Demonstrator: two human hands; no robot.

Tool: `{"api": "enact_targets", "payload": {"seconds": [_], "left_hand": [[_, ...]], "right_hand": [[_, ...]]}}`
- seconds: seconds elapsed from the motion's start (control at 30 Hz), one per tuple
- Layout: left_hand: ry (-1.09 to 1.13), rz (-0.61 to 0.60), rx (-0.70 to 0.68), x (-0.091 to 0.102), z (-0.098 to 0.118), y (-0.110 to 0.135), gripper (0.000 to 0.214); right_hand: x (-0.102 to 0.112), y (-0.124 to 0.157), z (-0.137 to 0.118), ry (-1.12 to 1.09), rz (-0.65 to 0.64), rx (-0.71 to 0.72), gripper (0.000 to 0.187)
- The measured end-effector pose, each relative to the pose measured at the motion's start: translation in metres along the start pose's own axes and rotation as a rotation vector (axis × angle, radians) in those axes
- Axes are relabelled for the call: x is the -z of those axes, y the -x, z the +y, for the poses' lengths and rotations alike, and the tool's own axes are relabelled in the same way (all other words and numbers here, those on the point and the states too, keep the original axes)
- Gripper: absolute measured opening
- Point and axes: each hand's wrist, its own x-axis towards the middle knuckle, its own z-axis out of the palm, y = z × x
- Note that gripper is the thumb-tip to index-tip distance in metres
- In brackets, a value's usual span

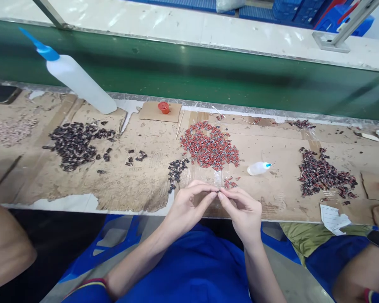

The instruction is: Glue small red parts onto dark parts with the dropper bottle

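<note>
Left hand [189,203], right hand [244,208] | grip: pinched on tiny part [218,191] | between fingertips [213,195], seemingly dark

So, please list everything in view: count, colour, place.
large bottle: one, white and blue, back left
small bottle: one, white and blue, right of centre
red heap: one, red and grey, centre
dark heaps: two, black, left of centre
mixed heaps: two, red and black, right
pale parts: many, pinkish, far left
cups: two, red, back centre, right edge
phone-like slab: one, black, left edge
torn paper: one, white, front right
cardboard: several, brown, beneath heaps
trays: several, blue, top
tiny part: one, dark, pinched, front centre
neighbours' arms: two, side edges
left hand: one, bare, front
right hand: one, bare, front
</note>
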Motion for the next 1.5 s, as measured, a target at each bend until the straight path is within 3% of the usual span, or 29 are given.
{"api": "enact_targets", "payload": {"seconds": [0.1, 0.2, 0.3, 0.4, 0.57, 0.8, 0.97, 1.17, 1.3, 1.43, 1.5], "left_hand": [[-0.016, 0.024, 0.036, 0.002, -0.003, 0.001, 0.012], [-0.029, 0.054, 0.074, 0.01, -0.011, 0.001, 0.012], [-0.026, 0.079, 0.109, 0.023, -0.019, 0.001, 0.013], [-0.049, 0.119, 0.118, 0.033, -0.023, 0.003, 0.012], [-0.027, 0.143, 0.118, 0.038, -0.024, 0.008, 0.012], [-0.015, 0.184, 0.15, 0.046, -0.034, 0.007, 0.014], [0.026, 0.233, 0.173, 0.048, -0.037, 0.004, 0.018], [0.126, 0.3, 0.183, 0.042, -0.035, -0.003, 0.02], [0.152, 0.297, 0.18, 0.036, -0.033, -0.008, 0.023], [0.153, 0.287, 0.163, 0.032, -0.032, -0.009, 0.024], [0.161, 0.292, 0.155, 0.03, -0.03, -0.008, 0.024]], "right_hand": [[0.011, 0.002, 0.011, 0.233, -0.059, 0.105, 0.021], [0.022, 0.005, 0.032, 0.578, -0.047, 0.241, 0.041], [0.021, -0.002, 0.056, 0.872, -0.167, 0.208, 0.069], [0.007, -0.021, 0.07, 1.031, -0.246, 0.163, 0.08], [-0.02, -0.05, 0.068, 1.109, -0.333, 0.123, 0.083], [-0.046, -0.027, 0.046, 1.206, -0.435, 0.105, 0.078], [-0.057, -0.039, 0.038, 1.179, -0.49, 0.144, 0.077], [-0.053, -0.037, 0.034, 1.137, -0.569, 0.187, 0.055], [-0.043, -0.028, 0.033, 1.143, -0.461, 0.201, 0.055], [-0.038, -0.02, 0.036, 1.134, -0.485, 0.197, 0.053], [-0.035, -0.017, 0.032, 1.044, -0.368, 0.187, 0.047]]}}
